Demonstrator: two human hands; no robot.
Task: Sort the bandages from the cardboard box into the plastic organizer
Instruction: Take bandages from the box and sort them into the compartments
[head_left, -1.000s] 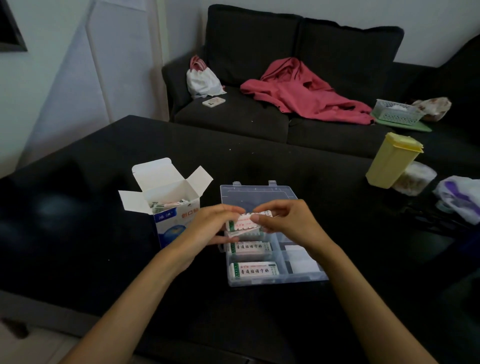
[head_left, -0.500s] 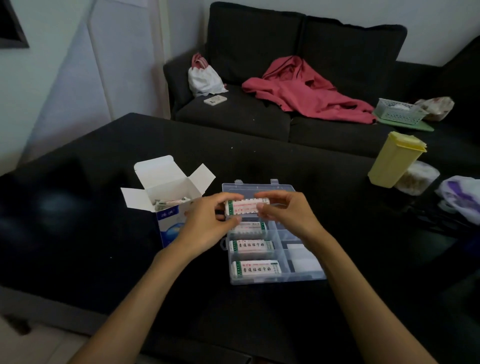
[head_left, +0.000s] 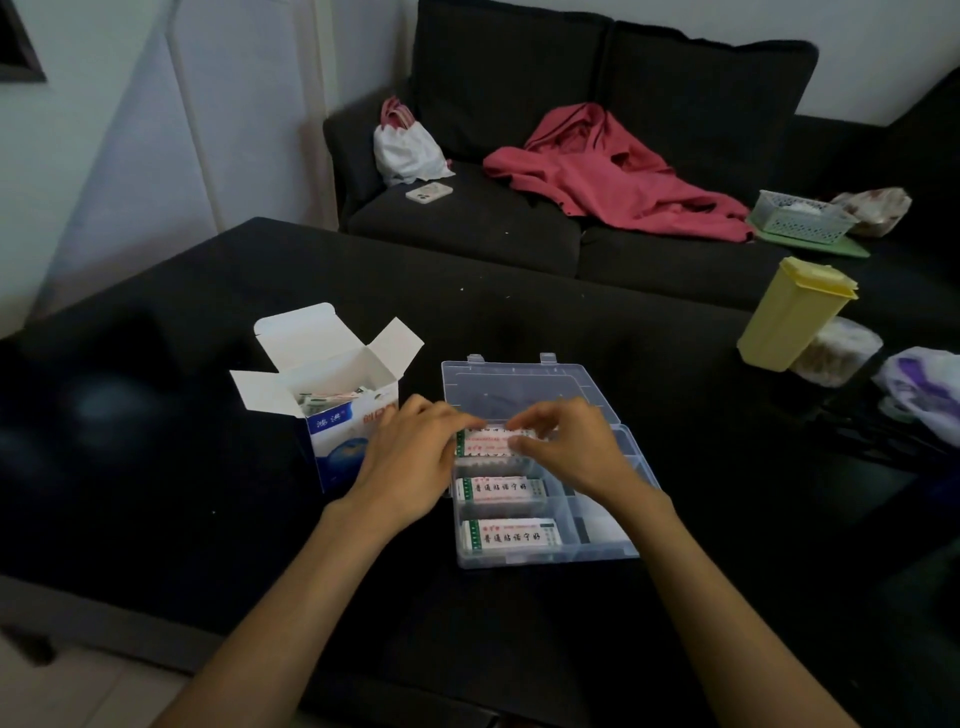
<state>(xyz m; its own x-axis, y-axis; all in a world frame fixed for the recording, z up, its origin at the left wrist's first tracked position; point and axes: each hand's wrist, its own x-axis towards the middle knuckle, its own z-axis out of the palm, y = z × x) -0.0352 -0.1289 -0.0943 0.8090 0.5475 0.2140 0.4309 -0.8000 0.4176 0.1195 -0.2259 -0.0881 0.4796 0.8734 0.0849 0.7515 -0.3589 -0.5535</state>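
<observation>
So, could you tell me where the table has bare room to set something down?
Bare patches: the table left of the cardboard box, the near strip in front of the plastic organizer, and the far stretch toward the sofa. The right edge is crowded by the yellow container and the plastic bag.

A black bench (head_left: 519, 312) carries an open cardboard box (head_left: 332, 415) just left of a clear plastic organizer (head_left: 597, 395) — and, far right, a yellow lidded container (head_left: 792, 314), a round tub (head_left: 836, 353) and a plastic bag (head_left: 922, 389).

Red garment (head_left: 613, 171) — yellow container (head_left: 792, 314)
</observation>
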